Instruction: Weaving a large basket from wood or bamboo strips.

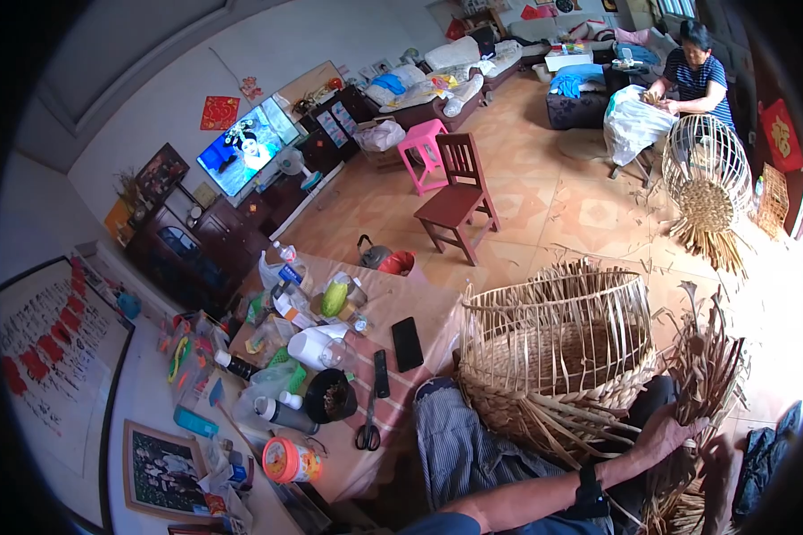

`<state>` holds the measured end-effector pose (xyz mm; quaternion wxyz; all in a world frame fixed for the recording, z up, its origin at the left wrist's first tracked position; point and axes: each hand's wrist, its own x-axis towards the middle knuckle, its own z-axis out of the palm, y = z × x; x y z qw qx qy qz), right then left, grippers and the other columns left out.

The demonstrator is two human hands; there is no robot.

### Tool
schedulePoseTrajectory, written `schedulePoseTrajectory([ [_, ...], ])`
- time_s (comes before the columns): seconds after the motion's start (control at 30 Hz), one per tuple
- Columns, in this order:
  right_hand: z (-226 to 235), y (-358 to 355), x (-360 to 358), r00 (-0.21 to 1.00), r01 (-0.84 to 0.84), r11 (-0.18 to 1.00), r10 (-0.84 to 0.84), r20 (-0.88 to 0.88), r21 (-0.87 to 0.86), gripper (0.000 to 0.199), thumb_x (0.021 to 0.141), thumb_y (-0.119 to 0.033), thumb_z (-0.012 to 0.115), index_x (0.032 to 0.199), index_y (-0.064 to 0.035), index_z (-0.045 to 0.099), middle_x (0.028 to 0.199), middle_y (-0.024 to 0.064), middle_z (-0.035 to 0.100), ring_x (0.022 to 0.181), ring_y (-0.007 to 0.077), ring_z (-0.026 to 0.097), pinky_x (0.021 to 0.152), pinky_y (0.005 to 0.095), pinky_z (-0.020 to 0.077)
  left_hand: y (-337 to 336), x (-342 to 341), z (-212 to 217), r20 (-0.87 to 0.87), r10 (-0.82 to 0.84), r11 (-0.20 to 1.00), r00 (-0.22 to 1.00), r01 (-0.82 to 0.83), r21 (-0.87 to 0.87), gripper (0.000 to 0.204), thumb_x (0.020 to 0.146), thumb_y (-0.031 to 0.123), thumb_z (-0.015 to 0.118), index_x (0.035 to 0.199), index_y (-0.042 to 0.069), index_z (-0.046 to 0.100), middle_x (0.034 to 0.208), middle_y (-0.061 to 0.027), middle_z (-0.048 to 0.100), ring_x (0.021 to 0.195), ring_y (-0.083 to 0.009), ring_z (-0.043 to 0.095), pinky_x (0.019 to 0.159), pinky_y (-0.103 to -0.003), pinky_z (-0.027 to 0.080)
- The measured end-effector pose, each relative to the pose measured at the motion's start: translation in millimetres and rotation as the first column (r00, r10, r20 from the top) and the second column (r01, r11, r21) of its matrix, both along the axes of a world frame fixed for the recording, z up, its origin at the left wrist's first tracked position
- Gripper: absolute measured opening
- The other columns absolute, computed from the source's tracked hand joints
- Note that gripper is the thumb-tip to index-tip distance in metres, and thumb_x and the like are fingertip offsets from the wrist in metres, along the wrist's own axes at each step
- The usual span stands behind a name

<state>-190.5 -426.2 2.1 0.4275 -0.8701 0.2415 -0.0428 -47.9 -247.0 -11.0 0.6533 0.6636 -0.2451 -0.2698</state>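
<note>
- Left hand point(665, 434) closes on loose strips point(705, 366) trailing from the basket point(558, 352) beside it.
- Right hand point(716, 456), just right, grip unclear among strips.
- Scissors point(368, 430) lie well left.

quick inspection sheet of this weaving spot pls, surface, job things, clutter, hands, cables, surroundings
surface: tiled floor, strip scraps scattered
job's things: half-woven basket on the lap; loose strips at its right
clutter: table crowded with bottles, phone, scissors
grippers: left hand gripping strips; right hand partly hidden, grip unclear
cables: nothing seen
surroundings: wooden chair, pink stool, television, another person by a second basket
</note>
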Motion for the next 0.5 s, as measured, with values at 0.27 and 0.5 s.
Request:
schedulePoseTrajectory([
  [0.27, 0, 12, -21, 0.984, -0.173, 0.979, 0.177, -0.03, 0.104, 0.015, 0.076, -0.004, 0.076, 0.079, 0.0006, 0.062, 0.064, 0.0057, 0.061, 0.055, 0.0148, 0.061, 0.045, 0.0297, 0.0433, -5, -12, -6, -0.05, -0.137, 0.985, 0.989, 0.141, 0.1, 0.041, 0.098, 0.022, 0.07, 0.13, -0.002, 0.063, 0.125, -0.0145, 0.071, 0.119, -0.0235, 0.065, 0.105, -0.035, 0.049],
  [0.5, 20, 11, -18, 0.969, -0.246, 0.964, 0.248, -0.006, 0.097, 0.011, 0.069, -0.001, 0.074, 0.07, 0.0004, 0.063, 0.069, 0.0051, 0.061, 0.061, 0.0139, 0.061, 0.051, 0.0286, 0.0459, -10, -15, -26, -0.113, -0.078, 0.97, 0.991, 0.049, -0.24, 0.045, 0.095, 0.025, 0.073, 0.132, 0.001, 0.064, 0.126, -0.0145, 0.071, 0.117, -0.024, 0.065, 0.1, -0.036, 0.05],
])
